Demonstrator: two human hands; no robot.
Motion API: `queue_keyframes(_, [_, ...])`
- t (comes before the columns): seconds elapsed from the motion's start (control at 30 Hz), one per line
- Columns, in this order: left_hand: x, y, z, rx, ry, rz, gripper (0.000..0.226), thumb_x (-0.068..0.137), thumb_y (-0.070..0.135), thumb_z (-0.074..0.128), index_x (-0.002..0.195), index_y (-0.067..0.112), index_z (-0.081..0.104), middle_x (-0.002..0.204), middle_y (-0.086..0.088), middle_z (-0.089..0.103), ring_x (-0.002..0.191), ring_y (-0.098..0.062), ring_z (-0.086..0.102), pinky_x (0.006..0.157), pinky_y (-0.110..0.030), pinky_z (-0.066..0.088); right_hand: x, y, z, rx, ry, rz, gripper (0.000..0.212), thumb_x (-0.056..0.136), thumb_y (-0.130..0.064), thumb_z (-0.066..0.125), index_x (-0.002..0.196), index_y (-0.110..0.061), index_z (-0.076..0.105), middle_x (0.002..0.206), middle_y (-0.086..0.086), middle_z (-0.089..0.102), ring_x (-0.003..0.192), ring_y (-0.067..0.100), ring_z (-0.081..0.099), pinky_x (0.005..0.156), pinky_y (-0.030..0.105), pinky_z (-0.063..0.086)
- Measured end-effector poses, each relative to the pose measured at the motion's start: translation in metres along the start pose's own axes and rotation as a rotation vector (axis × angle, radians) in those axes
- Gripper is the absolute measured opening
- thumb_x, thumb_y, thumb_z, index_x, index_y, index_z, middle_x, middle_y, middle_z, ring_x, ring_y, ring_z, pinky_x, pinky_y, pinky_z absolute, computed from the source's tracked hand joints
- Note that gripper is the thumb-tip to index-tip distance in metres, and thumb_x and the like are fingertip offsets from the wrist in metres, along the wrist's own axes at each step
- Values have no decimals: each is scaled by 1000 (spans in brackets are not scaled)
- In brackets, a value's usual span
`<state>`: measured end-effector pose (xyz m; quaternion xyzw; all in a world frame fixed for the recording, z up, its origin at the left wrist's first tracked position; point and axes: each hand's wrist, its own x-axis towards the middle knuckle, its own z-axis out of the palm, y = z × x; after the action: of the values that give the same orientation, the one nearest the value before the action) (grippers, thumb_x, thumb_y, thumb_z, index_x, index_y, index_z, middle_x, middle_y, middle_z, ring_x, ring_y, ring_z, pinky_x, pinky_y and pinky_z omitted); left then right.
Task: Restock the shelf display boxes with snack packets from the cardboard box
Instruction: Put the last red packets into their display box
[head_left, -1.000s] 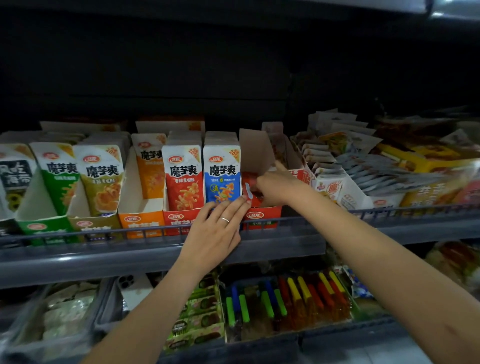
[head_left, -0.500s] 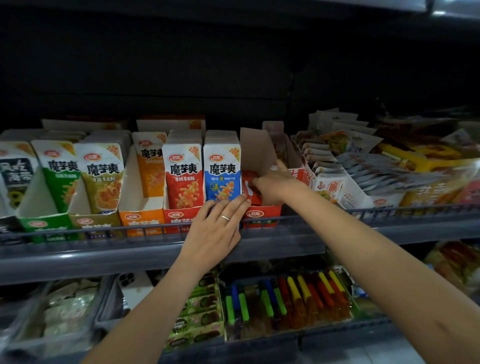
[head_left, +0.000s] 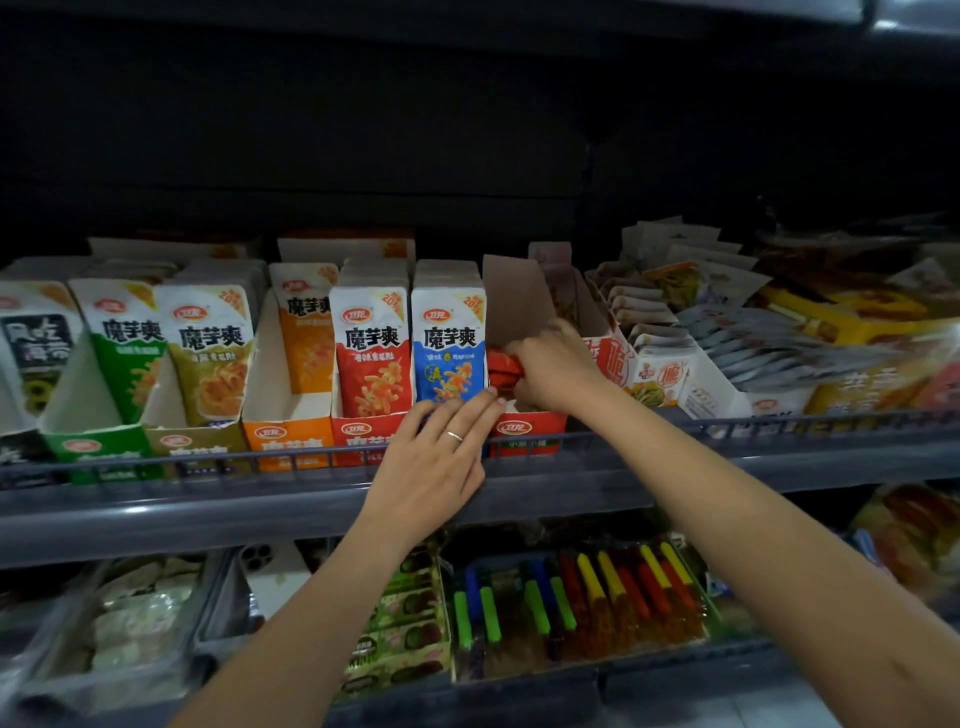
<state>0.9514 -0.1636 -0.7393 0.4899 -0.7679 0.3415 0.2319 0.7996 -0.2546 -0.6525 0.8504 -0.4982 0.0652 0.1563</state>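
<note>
A row of display boxes stands on the upper shelf (head_left: 208, 519). My right hand (head_left: 556, 369) reaches into the red display box (head_left: 527, 431) and grips a bunch of red snack packets (head_left: 501, 371) inside it. My left hand (head_left: 436, 457) lies flat with straight fingers on the shelf rail, touching the front of the blue packets' box (head_left: 449, 343). To the left stand the red (head_left: 369, 353), orange (head_left: 306, 338), olive (head_left: 213, 353) and green (head_left: 127, 348) packet boxes. The cardboard supply box is out of view.
White and grey packets (head_left: 660, 332) and yellow boxes (head_left: 857, 322) fill the shelf to the right. The lower shelf holds coloured stick snacks (head_left: 582, 597), green packets (head_left: 400, 623) and clear trays (head_left: 130, 618). A dark shelf overhangs above.
My right hand has pushed lower into the red box and closed round the red packets. My left hand has stayed on the rail.
</note>
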Motion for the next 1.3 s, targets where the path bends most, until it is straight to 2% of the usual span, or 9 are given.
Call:
queue_keyframes(0.23, [1, 0, -3, -10, -41, -21, 50, 87, 26, 37, 135, 11, 40, 137, -5, 53, 108, -23, 59, 96, -38, 34, -15, 0, -11, 317, 293, 183, 32, 88, -24, 48, 118, -13, 54, 96, 9, 64, 99, 27, 55, 97, 36, 33])
queue_keyframes(0.37, [0, 0, -3, -31, -51, -32, 49, 87, 27, 37, 134, 11, 41, 137, -4, 53, 108, -23, 59, 96, -38, 34, -11, 1, -22, 335, 200, 133, 27, 88, -32, 50, 109, -15, 51, 90, 4, 57, 96, 25, 54, 91, 35, 34])
queue_keyframes(0.47, [0, 0, -4, -41, -50, -33, 49, 87, 27, 37, 133, 11, 41, 135, -5, 54, 107, -23, 60, 95, -37, 34, -7, 10, -38, 436, 26, 108, 46, 82, -44, 62, 117, -17, 48, 98, -1, 56, 92, 19, 54, 82, 31, 38])
queue_keyframes(0.57, [0, 1, -2, -40, -32, -28, 48, 87, 27, 37, 132, 12, 42, 134, -5, 55, 106, -22, 58, 95, -37, 34, 0, 24, -40, 374, -33, 96, 55, 79, -39, 70, 123, -18, 47, 111, 0, 60, 99, 18, 58, 78, 29, 42])
queue_keyframes(0.63, [0, 1, -1, -38, -15, -31, 47, 87, 27, 37, 131, 12, 43, 133, -5, 56, 105, -23, 57, 95, -37, 34, 5, 31, -35, 362, 37, 116, 53, 81, -30, 69, 129, -19, 48, 123, 3, 60, 109, 22, 58, 84, 33, 48])
queue_keyframes(0.87, [-1, 1, 3, -34, 21, -18, 47, 88, 26, 37, 132, 11, 42, 133, -5, 57, 105, -23, 53, 95, -38, 34, 23, 27, -21, 397, 236, 234, 44, 85, -27, 66, 126, -17, 54, 125, 9, 54, 110, 26, 56, 85, 35, 50])
queue_keyframes(1.0, [-1, 0, 6, -35, 36, -10, 47, 87, 26, 38, 132, 11, 43, 133, -5, 57, 103, -23, 53, 94, -38, 35, 29, 16, -9, 502, 393, 388, 53, 83, -20, 67, 130, -11, 44, 123, 12, 52, 103, 29, 58, 75, 33, 48])
queue_keyframes(1.2, [-1, 0, 7, -40, 23, -11, 49, 87, 27, 38, 133, 11, 42, 132, -5, 57, 103, -23, 58, 94, -38, 36, 31, 9, -3, 752, 480, 487, 13, 86, -6, 60, 90, -6, 48, 84, 6, 59, 77, 23, 61, 61, 27, 41])
queue_keyframes(1.3, [-1, -1, 7, -33, 28, -5, 49, 87, 27, 38, 133, 11, 41, 132, -5, 58, 104, -23, 55, 94, -38, 35, 38, 15, 7, 766, 372, 391, 9, 86, -17, 61, 95, -14, 58, 87, -1, 61, 88, 21, 62, 81, 31, 45])
